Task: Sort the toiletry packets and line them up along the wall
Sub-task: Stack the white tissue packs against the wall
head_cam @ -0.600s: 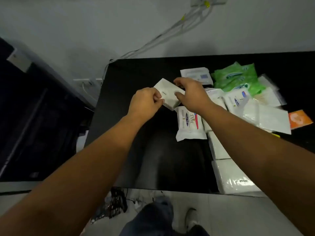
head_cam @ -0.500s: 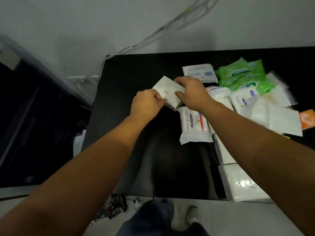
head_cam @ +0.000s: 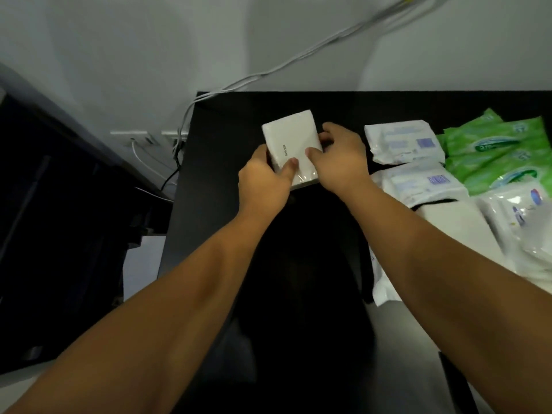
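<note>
1. Two hands are holding one white packet (head_cam: 289, 141) over the far left part of the black table (head_cam: 221, 180).
2. The left hand (head_cam: 264, 185) is gripping the packet's near left corner. Its thumb is lying on top, and its other fingers are tucking in at the left edge.
3. The right hand (head_cam: 342, 159) is pinching the packet's right side. Its thumb is pressing on top, and its fingers are curling round the right edge.
4. The packet is sitting near the wall (head_cam: 134, 55) but is not touching it. I cannot tell if it is resting on the table or hanging just above it.
5. Two white packets with blue print (head_cam: 403, 141) are lying on the table to the right of the hands, one in front of the other.
6. Green packets (head_cam: 495, 144) are lying in a pile further right, overlapping each other.
7. More white packets (head_cam: 460, 231) are lying by the right arm, partly under it.
8. White cables (head_cam: 298, 59) are running down the wall to the table's back left corner.
9. A white plug strip (head_cam: 140, 137) is sitting low on the wall, left of the table.
</note>
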Motion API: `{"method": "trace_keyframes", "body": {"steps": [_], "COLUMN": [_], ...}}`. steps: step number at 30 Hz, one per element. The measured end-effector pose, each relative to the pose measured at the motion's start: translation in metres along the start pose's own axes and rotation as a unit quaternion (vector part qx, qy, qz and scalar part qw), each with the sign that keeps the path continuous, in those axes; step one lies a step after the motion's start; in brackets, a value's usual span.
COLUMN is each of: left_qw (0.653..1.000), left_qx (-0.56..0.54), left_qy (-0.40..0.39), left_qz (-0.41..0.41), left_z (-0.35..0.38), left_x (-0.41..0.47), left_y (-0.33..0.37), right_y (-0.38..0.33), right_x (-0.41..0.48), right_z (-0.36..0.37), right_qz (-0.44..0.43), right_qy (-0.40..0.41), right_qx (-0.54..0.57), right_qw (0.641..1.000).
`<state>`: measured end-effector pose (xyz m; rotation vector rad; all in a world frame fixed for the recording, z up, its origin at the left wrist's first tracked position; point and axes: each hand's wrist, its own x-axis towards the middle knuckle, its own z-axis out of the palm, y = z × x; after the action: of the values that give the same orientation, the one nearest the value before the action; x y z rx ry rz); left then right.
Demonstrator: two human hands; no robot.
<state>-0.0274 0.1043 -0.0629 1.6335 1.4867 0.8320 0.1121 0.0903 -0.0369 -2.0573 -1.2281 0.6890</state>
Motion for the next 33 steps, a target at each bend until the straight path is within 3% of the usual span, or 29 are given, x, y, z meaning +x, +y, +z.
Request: {"method": "trace_keyframes", "body": {"steps": [6,11,22,33], "left_qw": [0.995,0.996,0.998,0.997], "left_qx": [-0.045,-0.019,0.016,0.046], "left_qy": [0.092,0.074,0.056,0.060], "left_qz": [-0.001,-0.045,-0.004,-0.033], "left_z": [-0.045,-0.071,-0.090,-0.088], "left_x": [0.045,0.089,0.151,0.175], "left_y": [-0.026,-0.047,-0.061,-0.053], "right_y": [-0.041,-0.062,-0.082,-0.095], "right_x": [0.020,0.036,0.073,0.096], "right_z": [0.046,0.081,0.115,0.124], "right_qz": [-0.035,-0.033,-0.019,-0.008], "right_qy": [-0.041,-0.070,-0.043,-0.036], "right_qx": [0.096,0.133,0.162,0.133], "right_qw": [0.994,0.988,0.986,0.990]}}
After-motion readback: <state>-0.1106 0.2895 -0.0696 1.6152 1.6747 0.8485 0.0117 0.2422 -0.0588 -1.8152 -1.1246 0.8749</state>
